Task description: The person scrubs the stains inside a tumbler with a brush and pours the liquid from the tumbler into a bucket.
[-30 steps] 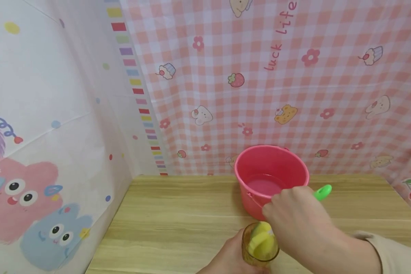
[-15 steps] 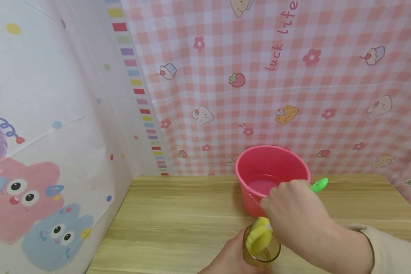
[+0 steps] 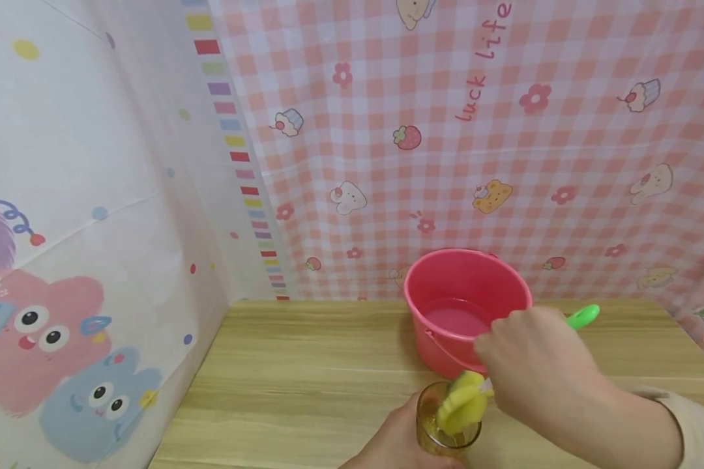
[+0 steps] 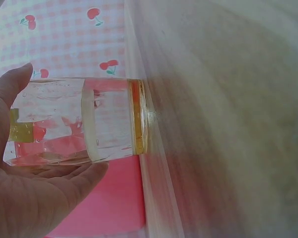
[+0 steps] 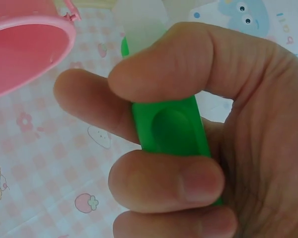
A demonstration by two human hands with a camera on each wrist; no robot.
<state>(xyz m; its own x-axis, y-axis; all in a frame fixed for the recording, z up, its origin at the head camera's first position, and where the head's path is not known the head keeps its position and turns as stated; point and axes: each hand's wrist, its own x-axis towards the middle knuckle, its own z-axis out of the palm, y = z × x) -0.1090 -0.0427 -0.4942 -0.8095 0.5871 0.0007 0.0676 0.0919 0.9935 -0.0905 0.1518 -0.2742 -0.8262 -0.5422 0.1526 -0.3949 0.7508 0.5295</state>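
Glass [image 4: 109, 116] in grasp of left fingers [image 4: 89, 179], green brush handle [image 5: 173, 130] in grip of right fingers [image 5: 159, 181].

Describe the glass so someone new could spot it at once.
On the wood-patterned table stands a pink bucket. Closer to the head camera, the left hand grips the glass. Unlike the opaque bucket, it is see-through, with a yellow brush head at its mouth.

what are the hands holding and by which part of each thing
Left hand: a glass, round its side. Right hand: a brush, by its green handle.
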